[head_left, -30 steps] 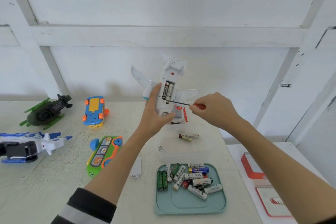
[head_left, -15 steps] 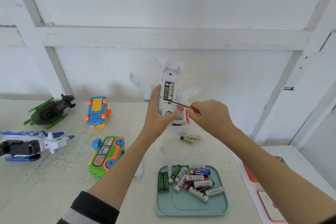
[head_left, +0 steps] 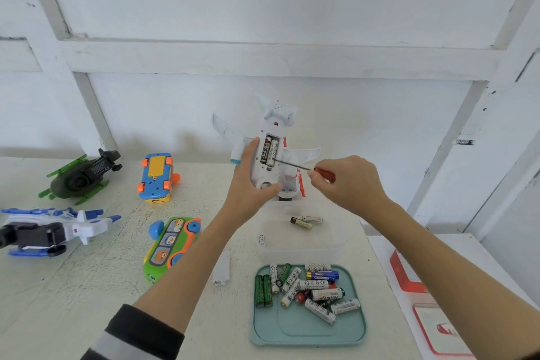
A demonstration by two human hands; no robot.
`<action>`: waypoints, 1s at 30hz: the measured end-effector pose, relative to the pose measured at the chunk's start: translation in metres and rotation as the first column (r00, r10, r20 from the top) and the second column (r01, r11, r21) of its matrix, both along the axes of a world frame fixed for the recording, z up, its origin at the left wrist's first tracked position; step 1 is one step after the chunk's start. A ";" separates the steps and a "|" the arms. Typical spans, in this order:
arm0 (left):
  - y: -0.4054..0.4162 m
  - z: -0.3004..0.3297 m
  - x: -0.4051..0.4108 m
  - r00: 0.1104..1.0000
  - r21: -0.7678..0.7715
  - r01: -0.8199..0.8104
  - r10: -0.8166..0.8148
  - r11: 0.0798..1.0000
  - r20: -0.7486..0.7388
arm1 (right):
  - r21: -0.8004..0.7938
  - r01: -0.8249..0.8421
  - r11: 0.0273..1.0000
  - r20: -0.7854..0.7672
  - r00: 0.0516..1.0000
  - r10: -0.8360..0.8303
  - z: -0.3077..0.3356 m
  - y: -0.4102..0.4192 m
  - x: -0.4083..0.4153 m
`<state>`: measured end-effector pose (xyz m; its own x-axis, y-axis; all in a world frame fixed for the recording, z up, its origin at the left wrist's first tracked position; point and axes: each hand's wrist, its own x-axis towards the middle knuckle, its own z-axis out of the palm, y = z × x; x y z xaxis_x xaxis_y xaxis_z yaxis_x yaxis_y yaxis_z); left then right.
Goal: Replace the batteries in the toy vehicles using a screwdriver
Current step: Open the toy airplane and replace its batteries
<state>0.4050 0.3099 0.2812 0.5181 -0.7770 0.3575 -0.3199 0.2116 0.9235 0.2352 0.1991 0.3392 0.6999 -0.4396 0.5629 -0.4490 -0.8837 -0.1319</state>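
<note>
Toy vehicles lie along the left of the white, rough-painted table (head_left: 87, 301): I see a dark green helicopter (head_left: 83, 177) at the far left, a blue and white plane (head_left: 55, 229) nearer me, then a blue and orange car (head_left: 155, 177) on its back and a green bus (head_left: 172, 245) with animal faces in its windows. A small white cover (head_left: 222, 270) lies flat beside my left forearm.

My left hand (head_left: 251, 184) holds the white plastic airplane (head_left: 270, 155) upright above the table's far edge, belly toward me, thumb along its left side and fingers curled round its lower end. Its battery compartment (head_left: 270, 150) is open and holds two batteries side by side; their printing is too small to read.

In front of me, a clear plastic box (head_left: 301, 231) holds two loose batteries (head_left: 305, 221). Nearer, a teal tray (head_left: 309, 327) with rounded corners holds a pile of batteries (head_left: 306, 286): two green ones stand together at the left, one blue one reads "9000", and the white ones carry marks that I cannot read for sure.

My right hand (head_left: 353, 184) pinches the red handle of the screwdriver (head_left: 304, 167); its thin metal shaft points left, and the tip is at the lower end of the compartment.

At the far right, a red box (head_left: 406, 275) and a red-edged card (head_left: 438, 330) lie on a second white surface.
</note>
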 end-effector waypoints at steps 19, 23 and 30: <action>0.001 -0.001 0.020 0.899 0.240 -0.030 -0.079 0.970 0.430 | -0.166 0.177 0.970 -0.300 0.928 -0.221 0.023 -0.014 0.014; 0.000 -0.001 0.019 0.868 0.299 -0.013 -0.138 0.954 0.477 | -0.183 0.179 0.967 -0.386 0.891 -0.238 0.026 -0.012 0.014; 0.001 0.000 0.020 0.820 0.413 -0.013 -0.227 0.911 0.526 | -0.109 0.171 0.979 -0.450 0.870 -0.203 0.029 -0.019 0.007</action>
<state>0.4250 0.3105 0.2814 0.2299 -0.9485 0.2177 -0.7938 -0.0534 0.6058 0.2426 0.1805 0.3683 0.7938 -0.5620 0.2324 -0.6031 -0.7767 0.1817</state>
